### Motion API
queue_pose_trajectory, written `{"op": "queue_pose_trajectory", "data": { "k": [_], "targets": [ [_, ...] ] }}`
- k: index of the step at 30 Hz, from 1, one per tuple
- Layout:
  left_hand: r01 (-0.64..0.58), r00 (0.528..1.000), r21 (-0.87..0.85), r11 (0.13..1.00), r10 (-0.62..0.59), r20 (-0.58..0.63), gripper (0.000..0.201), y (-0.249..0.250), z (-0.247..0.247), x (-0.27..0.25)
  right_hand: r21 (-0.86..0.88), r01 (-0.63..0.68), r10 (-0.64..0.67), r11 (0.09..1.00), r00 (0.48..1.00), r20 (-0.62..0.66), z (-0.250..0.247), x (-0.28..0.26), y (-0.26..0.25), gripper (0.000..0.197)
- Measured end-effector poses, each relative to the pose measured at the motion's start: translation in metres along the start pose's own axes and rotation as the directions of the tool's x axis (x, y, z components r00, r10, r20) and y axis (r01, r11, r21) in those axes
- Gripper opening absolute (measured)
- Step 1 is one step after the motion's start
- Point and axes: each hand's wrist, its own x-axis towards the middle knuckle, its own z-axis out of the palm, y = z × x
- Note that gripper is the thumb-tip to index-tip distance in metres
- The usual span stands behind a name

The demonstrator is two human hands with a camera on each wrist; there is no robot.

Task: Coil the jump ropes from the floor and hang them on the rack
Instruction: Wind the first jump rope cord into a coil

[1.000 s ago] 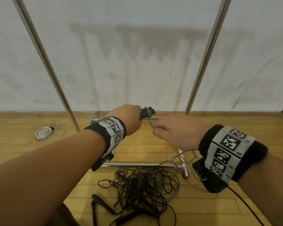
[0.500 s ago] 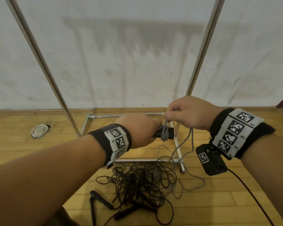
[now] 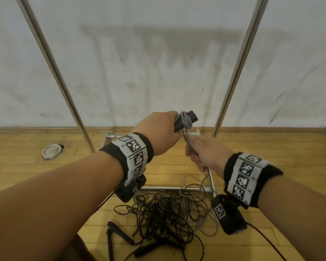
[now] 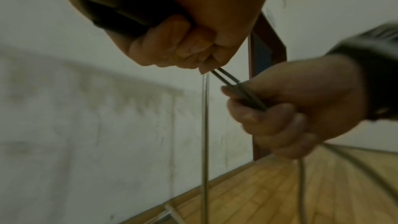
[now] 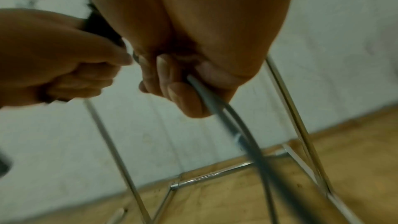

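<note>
No readable text; the wristbands (image 3: 135, 157) carry only square code patterns

We cannot see the top of the rack (image 3: 241, 59); its uprights run off the upper edge. The left hand (image 3: 158, 134) covers most of the black handles (image 3: 186, 120). In the pile of black ropes (image 3: 164, 213) on the floor, we cannot separate individual ropes. The grey rope (image 5: 217, 108) below the right hand (image 5: 189, 54) is motion-blurred in the right wrist view.

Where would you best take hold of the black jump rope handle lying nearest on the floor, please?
Grip the black handle round its bare middle, coming from above on the left: it lies flat on the floor, and the tangled ropes crowd its right end.
</note>
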Motion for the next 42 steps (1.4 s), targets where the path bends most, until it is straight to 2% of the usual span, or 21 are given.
{"op": "queue_pose_trajectory", "data": {
  "k": [1,2,4,5,6,8,11,13,16,18,21,24,27,32,34,36,37,38,39,41,42],
  "targets": [
    [0.047,0.999,0.026,0.999,-0.047,0.008,0.028,-0.007,0.000,0.004,-0.158,0.022,-0.022,0.987,1.000,0.003,0.006,-0.002,-0.002,0.051],
    [0.091,0.995,0.062,0.994,-0.093,0.022,0.027,-0.014,0.000,0.007,-0.352,0.067,-0.061,0.934,0.998,0.028,0.010,-0.005,-0.005,0.047],
    [0.143,0.984,0.176,0.974,-0.160,0.084,0.019,-0.026,0.001,0.010,-0.664,0.188,-0.117,0.724,0.982,0.150,0.017,-0.012,-0.013,0.031],
    [0.138,0.976,0.249,0.959,-0.174,0.133,0.012,-0.029,0.003,0.009,-0.743,0.238,-0.133,0.626,0.971,0.200,0.020,-0.016,-0.019,0.026],
    [0.111,0.968,0.314,0.943,-0.174,0.180,0.009,-0.030,0.006,0.008,-0.785,0.277,-0.154,0.555,0.961,0.230,0.019,-0.018,-0.026,0.024],
    [-0.002,0.953,0.398,0.918,-0.119,0.279,0.017,-0.026,0.015,0.003,-0.821,0.323,-0.207,0.471,0.945,0.253,0.011,-0.021,-0.039,0.027],
    [-0.203,0.930,0.426,0.882,0.037,0.366,0.035,-0.014,0.027,-0.003,-0.833,0.361,-0.279,0.419,0.924,0.260,-0.011,-0.017,-0.050,0.031],
    [-0.271,0.924,0.431,0.861,0.107,0.367,0.034,-0.009,0.030,-0.007,-0.797,0.345,-0.286,0.496,0.931,0.226,-0.027,-0.015,-0.052,0.027],
    [-0.310,0.915,0.362,0.879,0.173,0.363,0.003,-0.003,0.026,-0.011,-0.676,0.303,-0.254,0.672,0.951,0.174,-0.046,-0.012,-0.047,0.020],
    [-0.347,0.904,0.342,0.873,0.215,0.368,0.017,0.001,0.023,-0.012,-0.579,0.285,-0.231,0.764,0.958,0.168,-0.055,-0.011,-0.041,0.016],
    [-0.369,0.905,0.353,0.860,0.247,0.346,0.021,0.007,0.020,-0.014,-0.408,0.269,-0.213,0.873,0.961,0.177,-0.062,-0.011,-0.034,0.013],
    [-0.373,0.905,0.305,0.876,0.272,0.327,0.015,0.013,0.019,-0.018,-0.275,0.260,-0.219,0.926,0.961,0.172,-0.067,-0.011,-0.030,0.015],
    [-0.354,0.920,0.238,0.904,0.291,0.263,0.018,0.018,0.015,-0.018,-0.107,0.224,-0.209,0.969,0.968,0.137,-0.071,-0.007,-0.025,0.021],
    [-0.259,0.961,0.113,0.959,0.244,0.132,0.020,0.026,0.004,-0.014,0.182,0.107,-0.118,0.977,0.992,0.049,-0.053,0.000,-0.011,0.024],
    [-0.164,0.986,0.078,0.983,0.160,0.051,0.033,0.025,-0.002,-0.007,0.169,0.064,-0.067,0.984,0.998,0.012,-0.038,0.002,-0.005,0.028],
    [-0.053,0.998,0.103,0.993,0.052,0.021,0.033,0.017,-0.006,0.001,-0.073,0.069,-0.067,0.995,0.997,0.029,-0.025,0.000,-0.001,0.037],
    [-0.004,0.999,0.154,0.988,-0.001,0.033,0.031,0.011,-0.006,0.004,-0.260,0.104,-0.088,0.960,0.994,0.069,-0.020,-0.003,-0.003,0.038],
    [0.035,0.997,0.222,0.974,-0.051,0.066,0.029,0.005,-0.004,0.006,-0.453,0.157,-0.111,0.878,0.986,0.127,-0.014,-0.006,-0.007,0.036],
    [0.055,0.989,0.299,0.953,-0.093,0.116,0.027,0.000,-0.001,0.008,-0.621,0.221,-0.127,0.752,0.973,0.192,-0.009,-0.010,-0.011,0.033],
    [0.017,0.955,0.417,0.909,-0.137,0.261,0.026,-0.006,0.008,0.007,-0.815,0.322,-0.138,0.482,0.946,0.293,-0.001,-0.017,-0.024,0.027],
    [-0.033,0.931,0.450,0.892,-0.136,0.338,0.026,-0.005,0.013,0.006,-0.846,0.352,-0.145,0.401,0.936,0.321,0.001,-0.020,-0.031,0.026]
  ]
}}
